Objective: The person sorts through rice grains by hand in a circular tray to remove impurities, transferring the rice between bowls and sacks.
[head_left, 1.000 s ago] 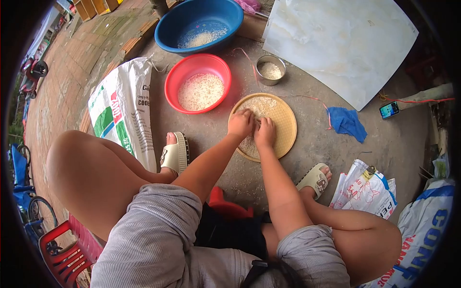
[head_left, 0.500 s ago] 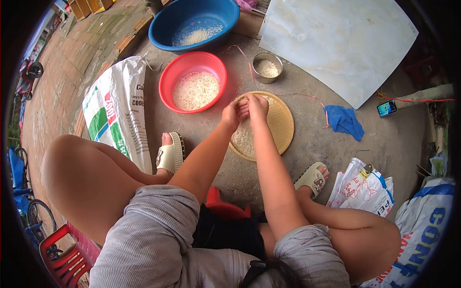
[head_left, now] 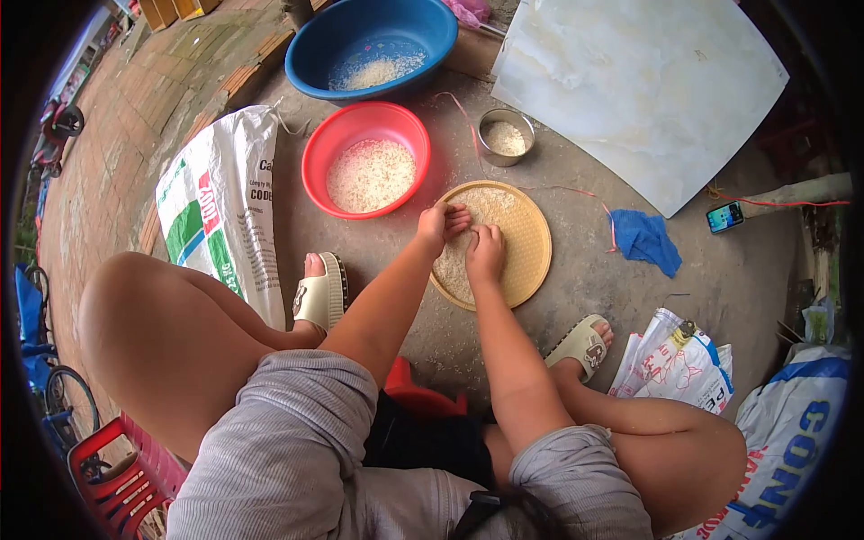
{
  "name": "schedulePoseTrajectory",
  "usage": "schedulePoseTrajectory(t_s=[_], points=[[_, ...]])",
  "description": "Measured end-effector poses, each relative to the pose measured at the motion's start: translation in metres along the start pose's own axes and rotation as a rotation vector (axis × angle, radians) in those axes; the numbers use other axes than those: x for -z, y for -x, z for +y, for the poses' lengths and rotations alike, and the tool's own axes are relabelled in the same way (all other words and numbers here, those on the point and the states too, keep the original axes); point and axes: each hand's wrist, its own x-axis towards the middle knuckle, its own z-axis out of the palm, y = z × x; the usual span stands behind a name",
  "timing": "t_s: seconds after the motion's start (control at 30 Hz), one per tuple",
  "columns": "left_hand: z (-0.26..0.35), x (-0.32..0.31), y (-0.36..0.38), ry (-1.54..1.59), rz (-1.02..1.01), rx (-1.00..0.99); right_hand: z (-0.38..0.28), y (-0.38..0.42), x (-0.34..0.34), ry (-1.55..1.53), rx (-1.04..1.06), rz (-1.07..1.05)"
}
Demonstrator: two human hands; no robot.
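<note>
A round yellow woven tray (head_left: 531, 241) lies on the ground in front of me, with white rice grains (head_left: 453, 274) spread over its left part and upper edge. Over the tray's left side is my left hand (head_left: 439, 225), palm partly turned up and fingers stretched toward the right. My right hand (head_left: 487, 252) is low over the middle of the tray, knuckles up, with its fingers curled down toward the rice. What its fingertips hold, if anything, is hidden. Beyond the tray stand a red basin (head_left: 310, 171) of rice and a small metal bowl (head_left: 507, 159) with rice.
A blue basin (head_left: 301, 67) with some rice is at the back. White sacks (head_left: 236, 180) lie left and right. A marbled sheet (head_left: 630, 81), a blue cloth (head_left: 644, 239) and a phone (head_left: 724, 217) are to the right. A red stool (head_left: 423, 396) is under me.
My hands were together over the tray's upper edge; now they are apart. The right hand has come lower and nearer me, its fingers curling down. The left stays at the left side.
</note>
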Motion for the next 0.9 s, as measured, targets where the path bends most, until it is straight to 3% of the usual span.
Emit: schedulePoseTrajectory(t_s=[0.07,0.1,0.17,0.2,0.27,0.33,0.4,0.47,0.53,0.63,0.67,0.8,0.87,0.9], points=[[-0.001,0.0,0.0,-0.031,0.011,0.002,-0.008,-0.013,0.005,-0.091,-0.267,-0.089],[0.0,-0.001,-0.002,-0.03,0.005,-0.005,-0.01,-0.019,0.0,-0.091,-0.261,-0.083],[0.001,-0.001,-0.004,0.012,-0.009,0.052,-0.019,-0.028,-0.013,-0.372,-0.342,0.13],[0.0,0.001,-0.009,0.017,-0.012,0.048,-0.026,-0.029,-0.016,-0.371,-0.336,0.131],[0.001,0.004,-0.02,0.142,-0.239,0.15,-0.043,-0.029,-0.019,-0.344,-0.11,0.105],[0.013,-0.004,-0.012,0.131,-0.275,0.196,-0.053,-0.027,-0.016,-0.234,-0.053,0.089],[0.021,-0.009,-0.005,0.114,-0.155,0.238,-0.059,-0.024,-0.013,-0.233,-0.056,0.229],[0.015,-0.002,-0.021,0.116,-0.163,0.189,-0.052,-0.027,-0.001,-0.268,-0.082,0.211],[0.014,-0.001,-0.019,0.043,0.056,0.153,-0.038,-0.028,0.005,-0.133,-0.229,0.328],[0.007,0.003,-0.02,0.076,0.18,0.154,-0.013,-0.017,0.017,-0.008,-0.348,0.285],[0.005,0.004,-0.022,0.059,0.273,0.165,-0.006,-0.009,0.017,-0.01,-0.345,0.285],[0.008,-0.008,-0.033,0.095,0.329,0.183,0.006,0.022,0.025,0.153,-0.299,0.114],[0.034,-0.044,-0.024,0.244,0.253,0.133,0.009,0.028,0.023,0.21,-0.146,0.159],[0.051,-0.064,-0.019,0.256,0.057,0.022,0.007,0.025,0.025,0.209,-0.144,0.156]])
